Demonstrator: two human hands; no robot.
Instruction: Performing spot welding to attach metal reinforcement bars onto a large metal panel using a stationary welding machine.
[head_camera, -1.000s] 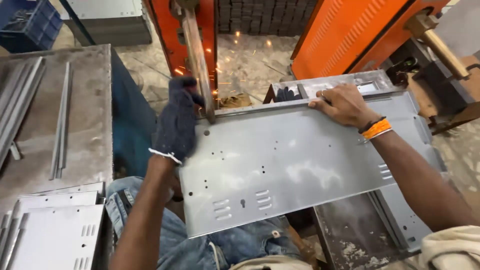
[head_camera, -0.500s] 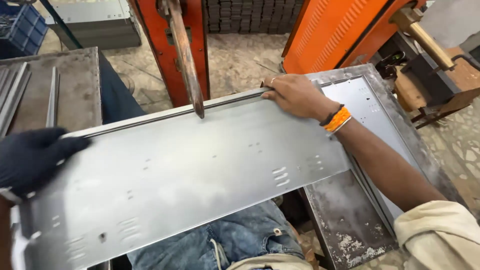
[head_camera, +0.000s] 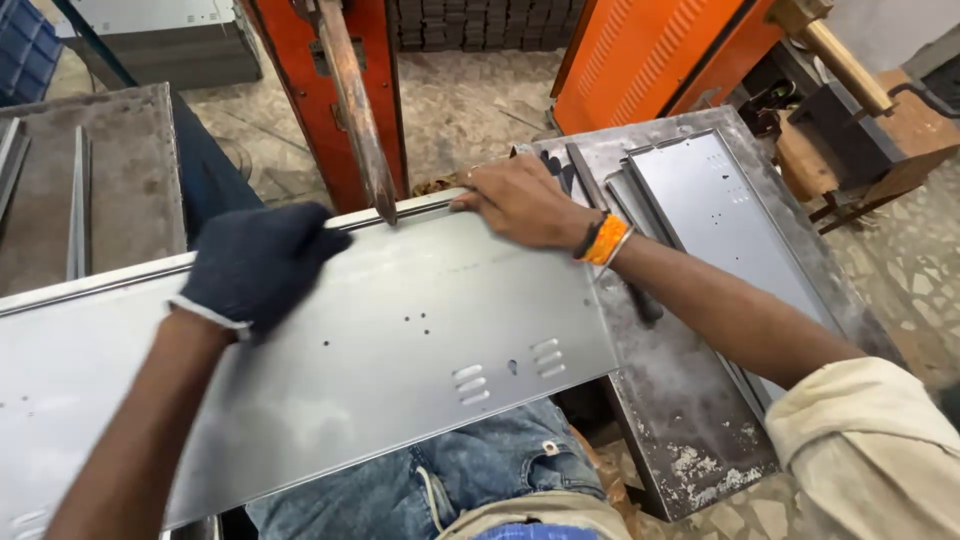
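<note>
The welding arm (head_camera: 355, 110) is pressing down at the sheet's (head_camera: 400, 330) far edge, blocking passage between the hands; the sheet's middle is lying open.
</note>
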